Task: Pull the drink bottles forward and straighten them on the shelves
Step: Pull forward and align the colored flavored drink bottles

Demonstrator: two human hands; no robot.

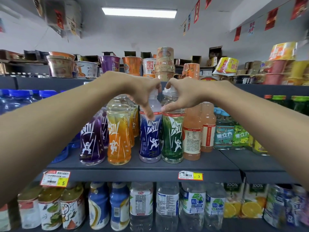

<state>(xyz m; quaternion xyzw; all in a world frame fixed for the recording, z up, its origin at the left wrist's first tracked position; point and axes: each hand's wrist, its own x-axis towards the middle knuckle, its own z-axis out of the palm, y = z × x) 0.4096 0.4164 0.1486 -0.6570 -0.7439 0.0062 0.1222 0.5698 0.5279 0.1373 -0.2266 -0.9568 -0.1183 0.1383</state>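
Note:
On the middle shelf stand a purple bottle, an orange bottle, a blue bottle and a green bottle in a front row. My left hand grips the blue bottle at its neck and cap, thumb down on its shoulder. My right hand grips the green bottle's neck the same way. Both bottles stand upright, side by side and touching. More bottles of the same kinds stand behind, partly hidden.
Two pink juice bottles stand right of the green one, then teal and green packs. Blue-capped water packs fill the left. Cup noodles line the top shelf. Cans, bottles and juice cartons fill the bottom shelf.

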